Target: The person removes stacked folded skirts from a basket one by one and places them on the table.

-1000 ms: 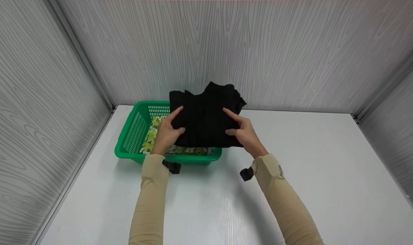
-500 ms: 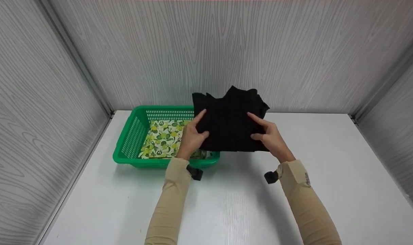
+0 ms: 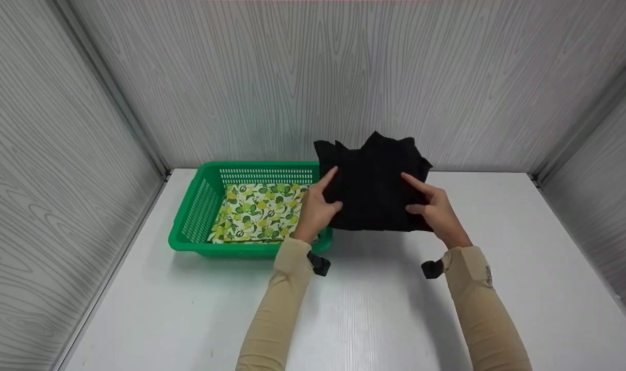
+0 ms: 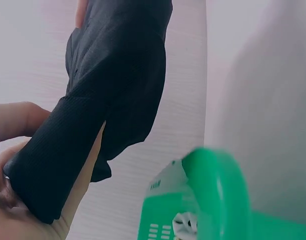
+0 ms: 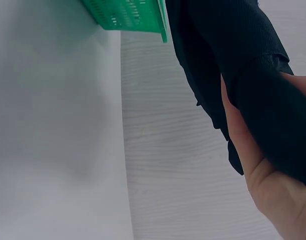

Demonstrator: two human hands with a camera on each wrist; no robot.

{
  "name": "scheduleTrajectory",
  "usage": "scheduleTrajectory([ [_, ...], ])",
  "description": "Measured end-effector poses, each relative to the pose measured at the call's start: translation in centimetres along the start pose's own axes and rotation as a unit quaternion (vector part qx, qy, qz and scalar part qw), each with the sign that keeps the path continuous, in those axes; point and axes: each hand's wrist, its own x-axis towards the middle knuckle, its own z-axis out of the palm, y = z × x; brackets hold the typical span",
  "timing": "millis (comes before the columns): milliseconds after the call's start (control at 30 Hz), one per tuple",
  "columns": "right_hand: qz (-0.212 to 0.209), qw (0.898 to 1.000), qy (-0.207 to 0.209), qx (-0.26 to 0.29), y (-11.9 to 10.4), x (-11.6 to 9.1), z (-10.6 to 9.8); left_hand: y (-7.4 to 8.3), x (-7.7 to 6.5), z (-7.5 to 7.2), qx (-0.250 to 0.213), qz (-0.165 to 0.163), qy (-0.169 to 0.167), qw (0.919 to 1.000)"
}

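A folded black cloth (image 3: 372, 190), its far edge uneven and pointed, is held up above the table by both hands. My left hand (image 3: 317, 208) grips its left side, thumb and index finger on the near face, other fingers behind. The right hand (image 3: 439, 214) holds the right side the same way. In the left wrist view the black cloth (image 4: 108, 85) hangs in layers between thumb and fingers. The right wrist view shows fingers under a thick fold of the cloth (image 5: 262, 95). The cloth overlaps the right rim of a green plastic basket (image 3: 251, 251).
Inside the basket lies a folded cloth (image 3: 261, 211) printed with lemons and green leaves. The basket stands on a white table (image 3: 359, 309) near the back wall (image 3: 292, 77). Grey wood-grain panels (image 3: 45, 180) enclose the left, right and back sides.
Both hands have carried the black cloth to the right, from over the basket to beside its right end. More of the lemon-print cloth shows now. The grip looks the same.
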Motion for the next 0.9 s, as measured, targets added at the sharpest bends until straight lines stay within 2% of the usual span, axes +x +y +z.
scheduleTrajectory([
  [267, 0.007, 1.0, 0.022, -0.008, 0.9, -0.6, -1.9, 0.4, 0.2, 2.1, -0.005, -0.006, -0.034, 0.9994],
  [400, 0.025, 0.999, 0.03, -0.014, 1.5, -1.1, -2.8, 0.7, -0.2, 4.1, 0.056, 0.034, -0.027, 0.9975],
  [467, 0.034, 0.999, 0.033, -0.02, 2.0, -1.4, -3.2, 0.6, -0.5, 5.2, 0.106, 0.053, -0.014, 0.9929],
  [567, 0.045, 0.998, 0.037, -0.029, 2.8, -1.7, -3.5, 0.4, -0.6, 6.5, 0.15, 0.057, 0.001, 0.987],
  [633, 0.052, 0.997, 0.038, -0.033, 3.5, -1.9, -3.6, 0.0, -0.8, 7.2, 0.159, 0.053, 0.005, 0.9859],
  [733, 0.064, 0.997, 0.036, -0.034, 4.5, -2.3, -3.9, -0.6, -1.1, 8.2, 0.143, 0.037, 0.001, 0.989],
  [900, 0.093, 0.995, 0.013, -0.044, 6.0, -2.6, -4.1, -2.0, -1.5, 9.6, 0.119, -0.017, -0.011, 0.9927],
])
